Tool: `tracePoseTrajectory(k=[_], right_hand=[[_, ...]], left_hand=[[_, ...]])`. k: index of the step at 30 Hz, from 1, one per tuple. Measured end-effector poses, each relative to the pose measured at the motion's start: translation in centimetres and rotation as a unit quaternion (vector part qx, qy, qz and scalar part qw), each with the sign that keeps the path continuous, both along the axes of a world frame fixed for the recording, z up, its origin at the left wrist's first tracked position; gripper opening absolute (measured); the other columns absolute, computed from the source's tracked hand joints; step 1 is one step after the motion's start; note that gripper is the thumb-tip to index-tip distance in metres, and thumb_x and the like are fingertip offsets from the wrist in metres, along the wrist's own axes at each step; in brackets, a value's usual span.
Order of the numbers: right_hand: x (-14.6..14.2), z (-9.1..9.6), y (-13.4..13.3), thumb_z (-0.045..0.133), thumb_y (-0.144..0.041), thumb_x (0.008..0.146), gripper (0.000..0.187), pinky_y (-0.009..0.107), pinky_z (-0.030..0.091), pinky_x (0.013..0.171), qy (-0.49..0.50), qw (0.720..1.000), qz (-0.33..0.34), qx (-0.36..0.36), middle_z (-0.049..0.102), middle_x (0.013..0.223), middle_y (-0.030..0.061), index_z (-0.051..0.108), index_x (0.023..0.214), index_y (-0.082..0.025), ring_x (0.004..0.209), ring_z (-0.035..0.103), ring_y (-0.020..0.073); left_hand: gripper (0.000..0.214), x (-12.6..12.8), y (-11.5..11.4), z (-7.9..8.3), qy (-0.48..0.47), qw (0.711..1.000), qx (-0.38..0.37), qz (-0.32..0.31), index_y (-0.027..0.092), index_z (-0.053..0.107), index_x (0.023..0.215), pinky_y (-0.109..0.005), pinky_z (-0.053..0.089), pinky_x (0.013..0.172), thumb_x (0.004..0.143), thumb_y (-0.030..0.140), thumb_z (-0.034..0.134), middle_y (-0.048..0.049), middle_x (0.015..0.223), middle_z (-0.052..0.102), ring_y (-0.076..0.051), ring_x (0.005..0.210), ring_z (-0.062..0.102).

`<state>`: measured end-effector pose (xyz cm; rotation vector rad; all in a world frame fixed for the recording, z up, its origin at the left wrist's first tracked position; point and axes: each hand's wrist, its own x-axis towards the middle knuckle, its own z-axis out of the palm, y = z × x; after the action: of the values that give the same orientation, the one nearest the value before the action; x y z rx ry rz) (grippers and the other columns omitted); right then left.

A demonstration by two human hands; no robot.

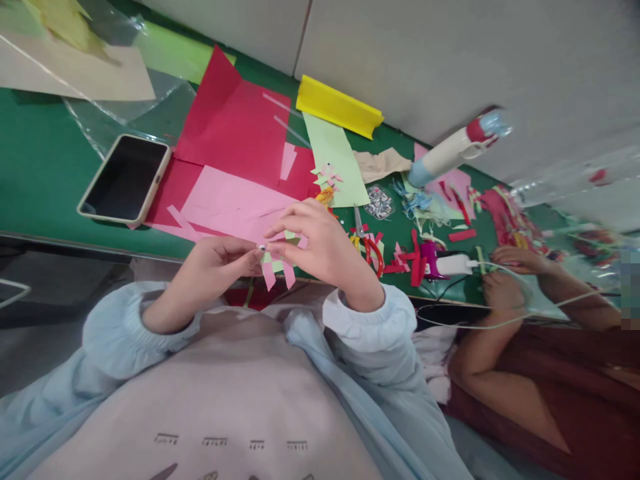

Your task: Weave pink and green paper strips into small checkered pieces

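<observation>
My left hand [219, 265] pinches the left side of a small woven paper fish [270, 276], made of pink and light green strips with a googly eye. My right hand [320, 245] grips its other side, thumb and fingers near the eye. The fish is held above the table's front edge, its strip ends hanging down. Pink paper [235, 200] lies just beyond my hands. A similar woven fish [329, 175] rests on a light green sheet [345, 160]. Right of my right hand are orange-handled scissors [373, 253] and a clear bag of googly eyes [379, 202].
A phone [125, 179] lies at left, beside red paper [240, 127]. Folded yellow paper [340, 105] is at the back. A bottle [455, 147] and a purple and white device [440, 261] with a cable are at right, near another person's hands [505, 280].
</observation>
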<state>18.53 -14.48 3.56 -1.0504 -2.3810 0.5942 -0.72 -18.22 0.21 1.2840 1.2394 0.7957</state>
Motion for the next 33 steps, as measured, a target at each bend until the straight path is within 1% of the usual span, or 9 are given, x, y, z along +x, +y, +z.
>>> tracePoseTrajectory(k=[3, 7, 11, 15, 20, 25, 33], right_hand=[[-0.27, -0.04, -0.16, 0.071, -0.023, 0.082, 0.007, 0.034, 0.040, 0.087, 0.008, 1.000, 0.003, 0.023, 0.065, 0.091, 0.0041, 0.071, 0.086, -0.018, 0.092, 0.054, 0.0193], [-0.53, -0.09, -0.38, 0.071, -0.023, 0.082, 0.006, 0.035, 0.039, 0.088, -0.006, 0.999, 0.013, 0.041, 0.063, 0.091, 0.0044, 0.071, 0.084, -0.017, 0.093, 0.053, 0.0193], [-0.68, -0.12, -0.49, 0.066, -0.021, 0.085, 0.006, 0.036, 0.038, 0.088, -0.026, 0.999, 0.020, 0.040, 0.064, 0.090, 0.0047, 0.070, 0.083, -0.018, 0.093, 0.053, 0.0199], [-0.70, -0.06, -0.53, 0.062, -0.018, 0.087, 0.009, 0.036, 0.038, 0.089, -0.023, 0.998, 0.031, 0.044, 0.065, 0.090, 0.0051, 0.071, 0.083, -0.017, 0.092, 0.052, 0.0196], [-0.62, 0.39, -0.56, 0.062, -0.017, 0.085, 0.009, 0.037, 0.037, 0.089, -0.037, 0.998, 0.047, 0.019, 0.064, 0.091, 0.0060, 0.071, 0.083, -0.017, 0.094, 0.051, 0.0209], [-0.53, 0.74, -0.54, 0.061, -0.017, 0.085, 0.010, 0.037, 0.037, 0.090, -0.050, 0.997, 0.064, 0.004, 0.064, 0.093, 0.0065, 0.070, 0.083, -0.017, 0.097, 0.050, 0.0221], [-0.35, 0.51, -0.57, 0.058, -0.017, 0.086, 0.013, 0.038, 0.037, 0.090, -0.051, 0.995, 0.086, 0.021, 0.065, 0.095, 0.0066, 0.070, 0.083, -0.017, 0.099, 0.050, 0.0225]], left_hand=[[0.018, 0.07, -0.01, 0.21, -0.004, 1.000, -0.006, 0.001, 0.020, 0.077, 0.080, -0.018, 0.057, 0.061, 0.078, 0.035, 0.067, -0.0007, 0.070, 0.075, -0.013, 0.065, 0.069], [0.020, 0.09, -0.08, 0.42, -0.003, 1.000, -0.010, -0.005, 0.020, 0.077, 0.082, -0.021, 0.058, 0.064, 0.077, 0.037, 0.067, -0.0016, 0.073, 0.076, -0.015, 0.069, 0.070], [0.022, 0.02, -0.17, 0.43, 0.008, 1.000, -0.003, -0.016, 0.019, 0.077, 0.085, -0.022, 0.057, 0.068, 0.078, 0.038, 0.066, -0.0026, 0.081, 0.077, -0.016, 0.074, 0.071], [0.024, -0.08, -0.24, 0.30, 0.039, 0.999, 0.019, -0.029, 0.018, 0.075, 0.083, -0.021, 0.055, 0.066, 0.080, 0.037, 0.062, -0.0028, 0.077, 0.076, -0.016, 0.072, 0.069], [0.028, -0.30, -0.27, 0.04, 0.072, 0.994, 0.041, -0.074, 0.019, 0.074, 0.075, -0.020, 0.049, 0.060, 0.084, 0.038, 0.057, -0.0021, 0.074, 0.075, -0.013, 0.065, 0.064], [0.027, -0.29, -0.22, 0.07, 0.055, 0.994, 0.032, -0.090, 0.019, 0.073, 0.074, -0.021, 0.048, 0.058, 0.083, 0.039, 0.058, -0.0017, 0.070, 0.073, -0.014, 0.062, 0.064], [0.022, -0.38, -0.25, -0.04, -0.023, 0.995, -0.017, -0.096, 0.020, 0.074, 0.077, -0.025, 0.056, 0.068, 0.082, 0.038, 0.063, -0.0023, 0.072, 0.074, -0.016, 0.069, 0.069]])
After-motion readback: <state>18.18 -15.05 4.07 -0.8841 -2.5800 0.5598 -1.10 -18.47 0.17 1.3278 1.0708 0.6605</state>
